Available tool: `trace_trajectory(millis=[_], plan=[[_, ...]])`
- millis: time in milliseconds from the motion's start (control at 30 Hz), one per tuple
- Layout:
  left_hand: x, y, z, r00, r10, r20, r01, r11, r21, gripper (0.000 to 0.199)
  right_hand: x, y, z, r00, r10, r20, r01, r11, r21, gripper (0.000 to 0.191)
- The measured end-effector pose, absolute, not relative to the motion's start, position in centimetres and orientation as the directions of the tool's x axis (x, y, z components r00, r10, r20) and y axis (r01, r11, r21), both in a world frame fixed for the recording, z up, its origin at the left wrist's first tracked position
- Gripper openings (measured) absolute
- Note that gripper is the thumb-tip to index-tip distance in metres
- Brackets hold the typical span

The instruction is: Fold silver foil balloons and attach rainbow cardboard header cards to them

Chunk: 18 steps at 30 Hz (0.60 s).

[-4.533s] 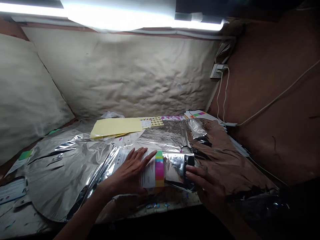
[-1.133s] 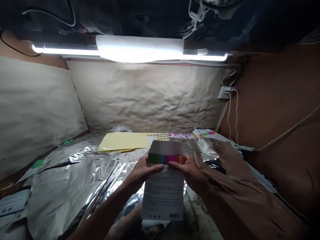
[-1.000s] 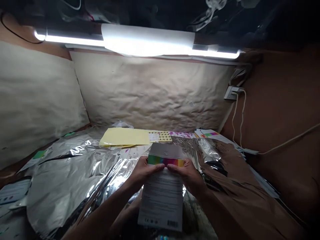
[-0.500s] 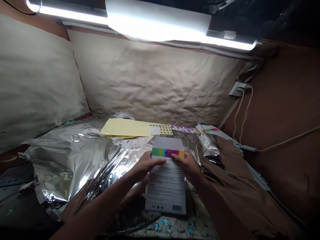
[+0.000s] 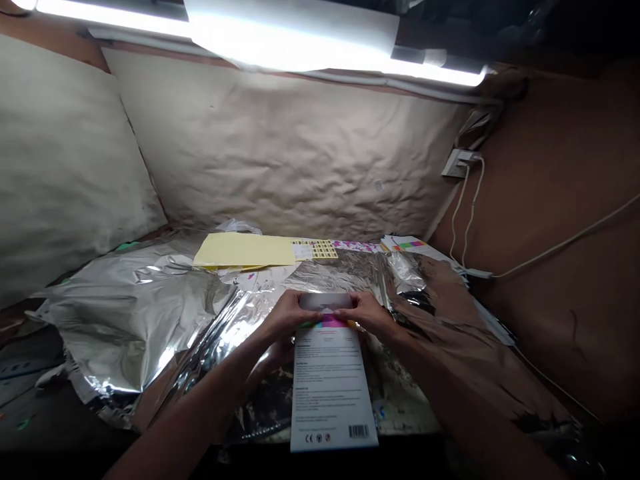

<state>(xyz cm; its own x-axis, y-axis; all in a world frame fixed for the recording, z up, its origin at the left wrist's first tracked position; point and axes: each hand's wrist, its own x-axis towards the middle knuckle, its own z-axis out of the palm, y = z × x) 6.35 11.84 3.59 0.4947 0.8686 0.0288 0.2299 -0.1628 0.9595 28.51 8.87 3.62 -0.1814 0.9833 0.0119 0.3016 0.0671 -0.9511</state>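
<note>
A flat white printed box (image 5: 331, 387) with a colourful band near its top, lines of small text and a barcode lies between my two hands. My left hand (image 5: 293, 312) grips its upper left edge, thumb across the band. On the upper right edge, my right hand (image 5: 367, 312) holds it the same way, its thumb nearly meeting the other. Above the thumbs a plain grey end section of the box shows, tilted back. The fingers behind the box are hidden.
Crumpled silver foil (image 5: 135, 300) covers the left and middle of the table. Yellow sheets (image 5: 245, 250) and a sticker sheet (image 5: 325, 249) lie at the back. A small foil packet (image 5: 406, 270) and printed papers (image 5: 407, 244) are at right, near a wall socket (image 5: 457, 163) with cables.
Both hands have moved slightly toward the top end of the box, and that end now looks folded or tilted back. The box's lower edge sits lower in view, and the camera has shifted.
</note>
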Motion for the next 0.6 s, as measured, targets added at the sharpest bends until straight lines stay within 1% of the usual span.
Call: trace_trajectory(millis=[67, 167, 300, 400, 467, 533, 567, 600], plan=[[6.5, 12.1, 2.7, 0.488, 0.873, 0.017, 0.374, -0.226, 0.900, 0.043, 29.0, 8.9, 2.7, -0.179, 0.983, -0.025, 0.408, 0.051, -0.912, 0.038], [6.6, 12.3, 2.1, 0.469, 0.883, 0.008, 0.496, -0.271, 0.825, 0.037, 29.5, 9.0, 1.9, -0.167, 0.985, -0.033, 0.511, 0.058, -0.858, 0.030], [6.9, 12.2, 2.2, 0.437, 0.896, 0.075, 0.641, -0.369, 0.673, 0.023, 29.8, 9.1, 2.2, -0.167, 0.984, 0.070, 0.662, 0.164, -0.731, 0.016], [7.1, 12.1, 2.4, 0.471, 0.871, 0.138, 0.697, -0.463, 0.547, 0.015, 29.7, 8.6, 2.5, -0.213, 0.965, 0.152, 0.719, 0.260, -0.644, 0.011], [7.1, 12.0, 2.5, 0.534, 0.831, 0.155, 0.694, -0.536, 0.481, 0.017, 29.5, 8.0, 2.5, -0.258, 0.939, 0.226, 0.779, 0.341, -0.527, 0.009], [7.1, 11.8, 2.7, 0.598, 0.786, 0.155, 0.677, -0.599, 0.428, 0.023, 29.3, 7.4, 2.3, -0.323, 0.903, 0.283, 0.850, 0.408, -0.332, 0.016], [7.0, 11.6, 2.9, 0.623, 0.767, 0.151, 0.669, -0.623, 0.405, 0.026, 29.2, 7.1, 2.2, -0.354, 0.889, 0.289, 0.874, 0.425, -0.235, 0.019], [7.0, 11.4, 3.0, 0.644, 0.751, 0.145, 0.663, -0.642, 0.385, 0.029, 29.1, 6.9, 2.1, -0.377, 0.882, 0.281, 0.888, 0.431, -0.162, 0.020]])
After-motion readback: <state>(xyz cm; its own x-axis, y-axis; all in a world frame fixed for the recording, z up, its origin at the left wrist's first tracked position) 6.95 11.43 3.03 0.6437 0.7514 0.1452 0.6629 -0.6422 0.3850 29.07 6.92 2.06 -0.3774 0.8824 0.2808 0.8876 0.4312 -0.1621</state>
